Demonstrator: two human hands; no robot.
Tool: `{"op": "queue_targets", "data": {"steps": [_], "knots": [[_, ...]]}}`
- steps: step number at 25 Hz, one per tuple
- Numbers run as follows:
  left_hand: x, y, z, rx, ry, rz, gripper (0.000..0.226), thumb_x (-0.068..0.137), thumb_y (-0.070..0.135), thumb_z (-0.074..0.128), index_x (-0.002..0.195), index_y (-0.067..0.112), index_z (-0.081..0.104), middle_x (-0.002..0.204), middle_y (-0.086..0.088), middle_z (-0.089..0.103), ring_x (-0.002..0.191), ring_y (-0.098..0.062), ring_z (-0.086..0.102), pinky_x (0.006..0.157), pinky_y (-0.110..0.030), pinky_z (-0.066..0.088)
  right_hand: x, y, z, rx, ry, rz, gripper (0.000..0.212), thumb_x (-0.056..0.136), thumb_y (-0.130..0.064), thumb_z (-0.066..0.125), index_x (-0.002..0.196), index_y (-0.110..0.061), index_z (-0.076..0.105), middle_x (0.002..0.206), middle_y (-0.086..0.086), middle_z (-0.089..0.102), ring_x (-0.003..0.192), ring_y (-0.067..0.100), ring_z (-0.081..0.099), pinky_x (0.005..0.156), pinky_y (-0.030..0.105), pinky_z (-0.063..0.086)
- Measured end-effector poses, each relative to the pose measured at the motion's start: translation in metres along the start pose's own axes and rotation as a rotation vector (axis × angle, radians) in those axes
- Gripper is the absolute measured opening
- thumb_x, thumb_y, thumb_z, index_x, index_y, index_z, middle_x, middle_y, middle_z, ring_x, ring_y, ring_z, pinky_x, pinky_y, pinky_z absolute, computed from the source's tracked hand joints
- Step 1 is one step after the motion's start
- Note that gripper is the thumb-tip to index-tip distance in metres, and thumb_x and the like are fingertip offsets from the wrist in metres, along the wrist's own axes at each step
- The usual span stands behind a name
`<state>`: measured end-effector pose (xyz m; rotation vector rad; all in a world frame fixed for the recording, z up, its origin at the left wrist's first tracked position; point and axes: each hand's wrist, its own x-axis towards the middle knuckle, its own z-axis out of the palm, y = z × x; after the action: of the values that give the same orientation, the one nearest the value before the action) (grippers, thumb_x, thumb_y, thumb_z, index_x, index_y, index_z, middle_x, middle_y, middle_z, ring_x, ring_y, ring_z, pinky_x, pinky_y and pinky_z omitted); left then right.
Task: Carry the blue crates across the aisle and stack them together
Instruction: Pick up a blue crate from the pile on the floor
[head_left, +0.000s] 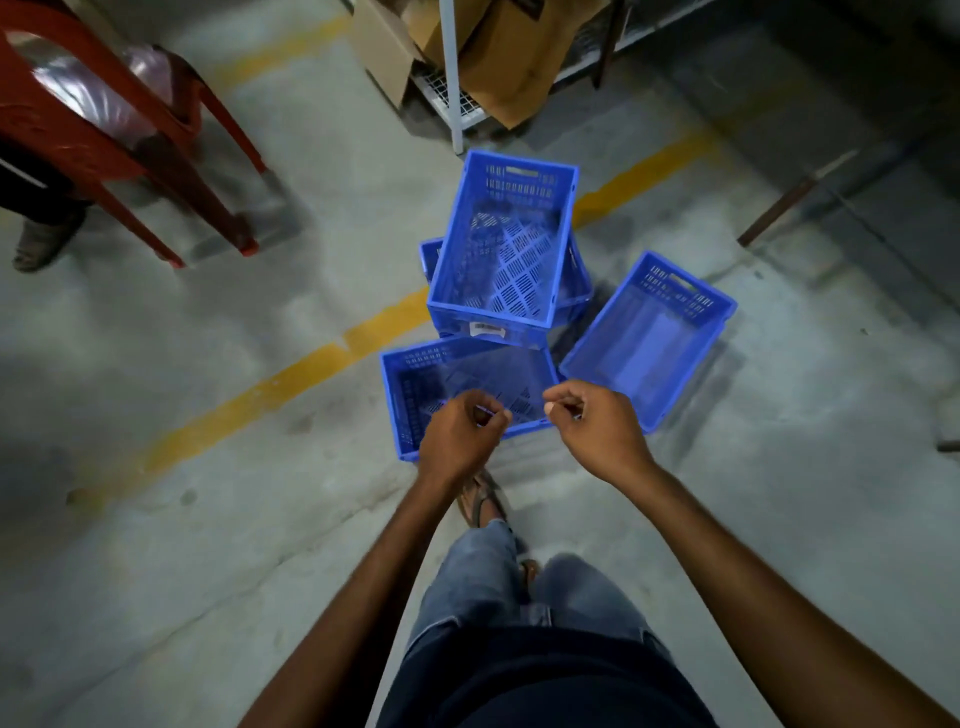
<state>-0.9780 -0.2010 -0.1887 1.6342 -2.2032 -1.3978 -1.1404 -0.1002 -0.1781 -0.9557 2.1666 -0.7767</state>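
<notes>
While both arms reach forward and down, the left hand (462, 434) is curled into a loose fist with nothing in it, and the right hand (597, 423) is curled the same way, thumb against forefinger, also holding nothing. Both hands hang above the nearest blue crate (415, 384), which sits on the concrete floor (234, 545) just ahead of the person's sandalled foot (483, 501); whether the fingers touch its near rim cannot be told. Beyond it, touching its far edge, stands a stack: the top crate (501, 249), turned a little askew, sits on a lower crate (574, 291) whose corners show at either side. A white label (487, 328) is stuck on the top crate's near wall. To the right, a fourth crate (649, 338) lies on the floor at an angle, close beside the stack. A yellow floor line (291, 376) runs diagonally under the group. Farther off, a red plastic chair (130, 130) stands at the upper left, and cardboard boxes (498, 57) rest on a wire shelf (452, 98) behind the stack.
</notes>
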Motion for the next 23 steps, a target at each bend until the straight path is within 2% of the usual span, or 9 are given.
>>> {"op": "queue_targets", "data": {"steps": [4, 9, 12, 16, 18, 20, 23], "knots": [[0.093, 0.010, 0.015, -0.063, -0.055, -0.068, 0.021, 0.082, 0.049, 0.061, 0.079, 0.028, 0.066, 0.071, 0.008, 0.073, 0.068, -0.014, 0.071, 0.068, -0.047, 0.059, 0.097, 0.007, -0.002, -0.048, 0.012, 0.080, 0.017, 0.091, -0.025, 0.067, 0.106, -0.022, 0.073, 0.102, -0.005, 0.076, 0.094, 0.011, 0.070, 0.085, 0.031, 0.056], [0.202, -0.013, 0.038, 0.132, -0.131, -0.114, 0.019, 0.089, 0.044, 0.058, 0.084, 0.027, 0.064, 0.076, 0.003, 0.073, 0.073, -0.019, 0.070, 0.070, -0.044, 0.059, 0.222, 0.051, 0.031, -0.115, -0.066, 0.182, 0.023, 0.088, -0.022, 0.065, 0.110, -0.018, 0.069, 0.108, 0.000, 0.074, 0.103, 0.021, 0.069, 0.090, 0.034, 0.054], [0.265, -0.040, 0.060, 0.007, -0.127, -0.213, 0.018, 0.089, 0.039, 0.060, 0.083, 0.023, 0.065, 0.077, -0.002, 0.073, 0.073, -0.023, 0.071, 0.072, -0.048, 0.059, 0.295, 0.093, 0.053, -0.192, -0.122, 0.243, 0.030, 0.086, -0.022, 0.063, 0.115, -0.017, 0.067, 0.118, 0.005, 0.071, 0.112, 0.028, 0.065, 0.093, 0.037, 0.052], [0.346, -0.062, 0.119, -0.311, -0.067, -0.408, 0.017, 0.092, 0.034, 0.063, 0.088, 0.018, 0.059, 0.077, -0.006, 0.065, 0.072, -0.028, 0.064, 0.070, -0.054, 0.056, 0.385, 0.155, 0.084, -0.285, -0.104, 0.307, 0.041, 0.086, -0.024, 0.061, 0.124, -0.010, 0.060, 0.132, 0.013, 0.057, 0.119, 0.035, 0.057, 0.093, 0.043, 0.052], [0.376, -0.062, 0.151, -0.367, -0.055, -0.461, 0.023, 0.094, 0.036, 0.062, 0.104, 0.016, 0.057, 0.078, -0.007, 0.056, 0.069, -0.027, 0.057, 0.063, -0.049, 0.053, 0.417, 0.176, 0.099, -0.261, -0.086, 0.386, 0.051, 0.089, -0.028, 0.062, 0.135, -0.008, 0.051, 0.139, 0.015, 0.051, 0.125, 0.037, 0.053, 0.097, 0.045, 0.049], [0.403, -0.064, 0.185, -0.445, -0.041, -0.545, 0.045, 0.094, 0.037, 0.063, 0.129, 0.013, 0.047, 0.083, -0.006, 0.054, 0.069, -0.024, 0.057, 0.062, -0.040, 0.050, 0.444, 0.200, 0.120, -0.207, -0.120, 0.464, 0.060, 0.094, -0.036, 0.060, 0.144, -0.008, 0.042, 0.142, 0.015, 0.051, 0.126, 0.037, 0.053, 0.097, 0.045, 0.049], [0.425, -0.069, 0.223, -0.601, 0.032, -0.692, 0.060, 0.093, 0.033, 0.065, 0.141, 0.016, 0.033, 0.112, -0.010, 0.058, 0.083, -0.027, 0.061, 0.076, -0.044, 0.056, 0.453, 0.219, 0.148, -0.211, -0.103, 0.494, 0.044, 0.094, -0.030, 0.060, 0.132, -0.008, 0.053, 0.130, 0.017, 0.061, 0.117, 0.039, 0.060, 0.090, 0.044, 0.052]]}}
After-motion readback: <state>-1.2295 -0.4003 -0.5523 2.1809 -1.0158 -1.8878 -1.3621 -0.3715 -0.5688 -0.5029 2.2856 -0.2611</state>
